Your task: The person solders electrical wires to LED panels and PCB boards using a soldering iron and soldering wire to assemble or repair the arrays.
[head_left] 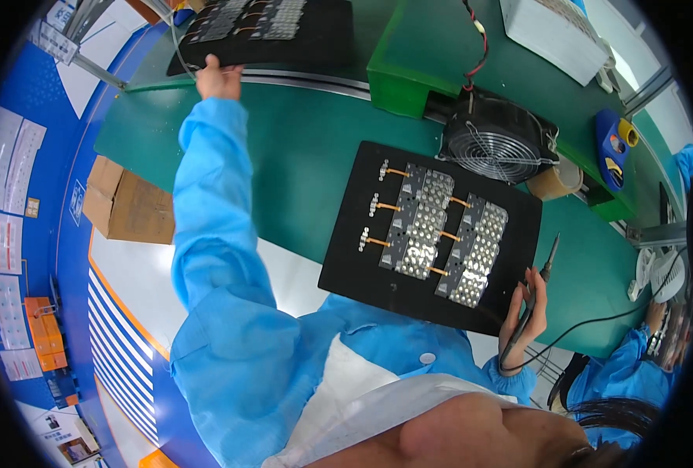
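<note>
The left arm, in a loose light-blue fabric sleeve, reaches far forward, almost straight from the shoulder. At its end the bare left hand emerges just past the cuff, thumb pointing forward; its fingers are partly hidden, so their closure is unclear. The bare right hand is much nearer the torso, on the right side, its fingers pointing forward and bent in a light, pen-like grip. A matching blue cuff surrounds the right wrist.
</note>
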The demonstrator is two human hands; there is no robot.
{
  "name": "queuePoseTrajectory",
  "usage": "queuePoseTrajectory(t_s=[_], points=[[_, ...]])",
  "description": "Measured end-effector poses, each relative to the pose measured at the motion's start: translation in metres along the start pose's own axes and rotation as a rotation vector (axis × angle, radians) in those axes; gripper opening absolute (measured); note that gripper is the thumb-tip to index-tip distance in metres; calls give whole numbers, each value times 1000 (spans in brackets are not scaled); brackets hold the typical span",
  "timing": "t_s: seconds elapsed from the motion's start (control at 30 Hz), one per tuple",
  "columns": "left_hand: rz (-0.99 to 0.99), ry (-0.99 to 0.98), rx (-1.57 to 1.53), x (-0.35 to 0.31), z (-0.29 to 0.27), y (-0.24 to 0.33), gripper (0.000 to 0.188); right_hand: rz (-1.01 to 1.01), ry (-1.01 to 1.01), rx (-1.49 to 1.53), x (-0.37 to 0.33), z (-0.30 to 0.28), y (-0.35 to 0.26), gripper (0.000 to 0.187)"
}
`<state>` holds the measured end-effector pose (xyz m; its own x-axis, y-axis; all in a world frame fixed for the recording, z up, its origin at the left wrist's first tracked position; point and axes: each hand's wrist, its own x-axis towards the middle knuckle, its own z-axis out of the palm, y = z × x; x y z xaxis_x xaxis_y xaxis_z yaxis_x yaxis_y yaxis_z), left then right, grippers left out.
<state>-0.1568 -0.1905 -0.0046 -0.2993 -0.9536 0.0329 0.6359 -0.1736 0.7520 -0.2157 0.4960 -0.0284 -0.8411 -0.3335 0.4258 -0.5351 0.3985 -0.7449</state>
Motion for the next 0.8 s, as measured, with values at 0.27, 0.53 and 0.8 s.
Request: queuePoseTrajectory(t_s=[0.27,0.53,0.8], points=[[17,103,-70,-27,87,-110,29,48,-21,-81,3,3,-2,37],[-252,101,-97,-72,116,-192,28,-15,-74,-193,4,5,-5,38],[-599,-158,261,-102,145,-174,39,-6,-80,-192,2,2,-8,38]])
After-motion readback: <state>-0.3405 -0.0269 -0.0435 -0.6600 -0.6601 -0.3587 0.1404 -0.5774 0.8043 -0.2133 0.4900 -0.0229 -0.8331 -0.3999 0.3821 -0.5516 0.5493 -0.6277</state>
